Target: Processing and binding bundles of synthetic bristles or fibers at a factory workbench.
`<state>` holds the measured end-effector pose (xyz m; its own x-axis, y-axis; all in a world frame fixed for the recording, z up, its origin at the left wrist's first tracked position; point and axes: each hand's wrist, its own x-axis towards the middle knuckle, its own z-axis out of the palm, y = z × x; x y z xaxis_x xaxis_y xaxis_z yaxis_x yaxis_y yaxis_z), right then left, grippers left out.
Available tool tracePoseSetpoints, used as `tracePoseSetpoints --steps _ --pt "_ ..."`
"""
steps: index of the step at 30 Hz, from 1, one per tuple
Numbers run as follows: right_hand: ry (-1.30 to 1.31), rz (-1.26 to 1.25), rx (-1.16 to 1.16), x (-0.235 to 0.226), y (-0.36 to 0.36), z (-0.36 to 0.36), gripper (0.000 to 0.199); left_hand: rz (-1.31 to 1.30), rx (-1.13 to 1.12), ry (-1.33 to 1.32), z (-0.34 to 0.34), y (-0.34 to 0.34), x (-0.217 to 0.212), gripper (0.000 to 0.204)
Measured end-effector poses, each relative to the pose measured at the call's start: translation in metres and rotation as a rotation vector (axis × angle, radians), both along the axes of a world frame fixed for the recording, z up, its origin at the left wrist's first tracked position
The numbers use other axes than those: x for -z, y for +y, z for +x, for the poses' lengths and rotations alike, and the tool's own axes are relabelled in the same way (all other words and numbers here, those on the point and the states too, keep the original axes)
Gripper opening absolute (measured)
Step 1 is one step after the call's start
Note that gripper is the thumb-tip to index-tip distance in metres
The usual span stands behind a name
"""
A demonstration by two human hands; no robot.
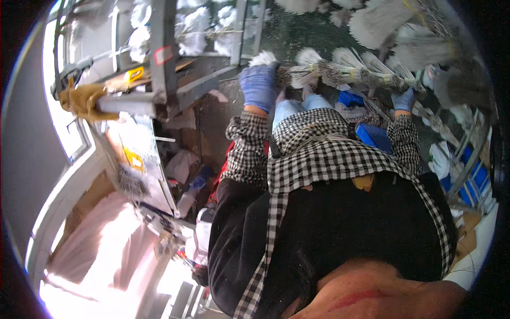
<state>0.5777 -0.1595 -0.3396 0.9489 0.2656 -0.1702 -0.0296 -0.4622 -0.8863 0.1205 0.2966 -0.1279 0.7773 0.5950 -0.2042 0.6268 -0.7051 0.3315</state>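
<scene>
A row of several bundles of thin white stalks [348, 66] lies along the near edge of the dark green surface, in front of my body. My left hand [257, 86], in a blue knit glove, is closed around a bundle at the row's left end. White stalk tips [263, 58] stick out above its fingers. At the right end of the row is my right hand [404, 100], also gloved in blue. Its fingers are curled against the stalks, and what lies between them is too small to make out.
Large fluffy white bundles [380, 24] lie at the far right of the green surface [297, 29]. A grey metal frame [164, 64] stands at the left, a brown glove [85, 101] draped on its bar. Blue boxes [373, 137] sit beside my lap, below the row.
</scene>
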Motion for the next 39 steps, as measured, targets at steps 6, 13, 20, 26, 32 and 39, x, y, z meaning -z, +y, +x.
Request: tracePoseSetpoints --steps 6,13,20,26,32,39 --pt "-0.271 -0.695 -0.267 -0.045 0.136 -0.106 0.064 0.150 -0.004 0.036 -0.028 0.036 0.019 0.047" --pt "0.769 0.865 0.526 -0.016 0.131 -0.080 0.039 0.061 0.080 -0.012 0.021 0.092 0.084 0.043" --pt "0.531 0.497 0.380 0.023 0.122 -0.064 0.037 0.067 0.158 -0.068 0.055 0.129 0.115 0.038" --pt "-0.003 0.185 0.100 0.104 0.043 -0.005 0.035 0.034 0.187 0.039 0.104 0.148 0.133 0.048" --pt "0.123 0.240 0.085 0.070 0.128 -0.057 0.033 0.248 0.173 0.094 0.071 0.170 0.129 0.052" --pt "-0.408 -0.477 0.145 0.043 0.093 -0.068 0.036 0.256 0.238 -0.060 0.122 0.126 0.117 0.055"
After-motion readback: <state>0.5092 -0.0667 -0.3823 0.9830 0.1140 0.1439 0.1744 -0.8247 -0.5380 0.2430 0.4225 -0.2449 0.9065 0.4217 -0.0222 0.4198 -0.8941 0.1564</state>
